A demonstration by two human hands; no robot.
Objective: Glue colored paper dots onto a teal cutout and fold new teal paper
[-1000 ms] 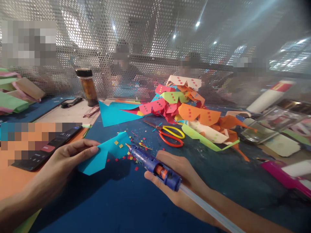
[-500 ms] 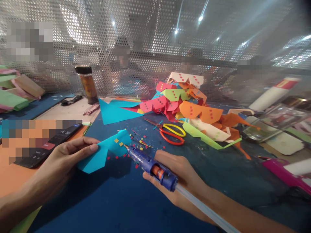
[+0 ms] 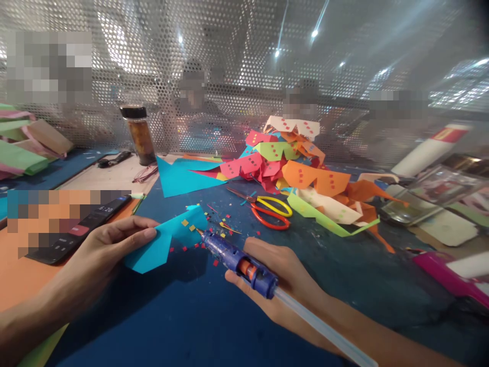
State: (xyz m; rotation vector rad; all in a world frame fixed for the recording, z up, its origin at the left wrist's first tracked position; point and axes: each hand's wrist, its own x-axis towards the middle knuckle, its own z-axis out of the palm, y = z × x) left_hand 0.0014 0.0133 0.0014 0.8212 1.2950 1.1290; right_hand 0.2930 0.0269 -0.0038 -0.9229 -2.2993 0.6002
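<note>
My left hand (image 3: pixel 126 237) pinches a cut piece of blue paper (image 3: pixel 153 255) between thumb and fingers, holding it over the table. Two small yellow paper squares (image 3: pixel 185 223) sit on its right half. Wrapped around a dark blue glue gun (image 3: pixel 225 250), my right hand (image 3: pixel 275 270) keeps the nozzle at the paper's right part, close to the yellow squares; whether it touches cannot be made out. A clear glue stick (image 3: pixel 317 323) sticks out of the gun's back end. Tiny red and yellow paper squares (image 3: pixel 216 263) lie scattered on the table beneath.
Scissors (image 3: pixel 269 211) with red and yellow handles lie beyond the gun. Behind them rises a pile of coloured paper masks (image 3: pixel 263 163). A phone (image 3: pixel 80 229) rests on orange paper at left, a lidded bottle (image 3: pixel 140 135) farther back. A perforated metal panel (image 3: pixel 237 61) closes the far side.
Almost nothing differs. The whole view has shifted very slightly; both hands keep the same hold on the blue paper and the glue gun.
</note>
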